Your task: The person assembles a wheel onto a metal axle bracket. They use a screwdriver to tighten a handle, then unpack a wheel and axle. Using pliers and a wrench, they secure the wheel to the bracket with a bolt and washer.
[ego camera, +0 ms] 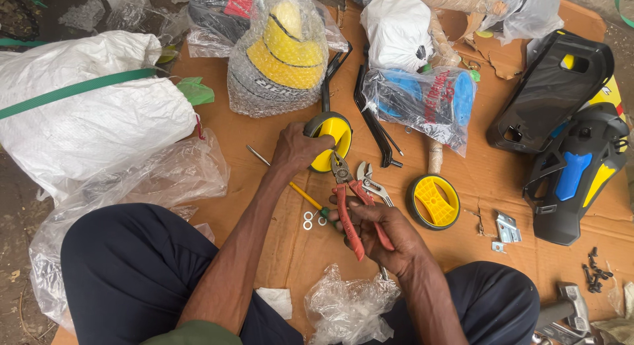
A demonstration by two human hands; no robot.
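Gripping red pliers, right hand noses them against left-held yellow wheel.

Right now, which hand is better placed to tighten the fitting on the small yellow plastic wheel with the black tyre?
Probably the right hand: it grips the red-handled pliers, their jaws at the yellow wheel. The left hand rests on that wheel, steadying it.

Both hands reach forward between the knees: the left hand cupped palm-down, the right hand closed in a grip.
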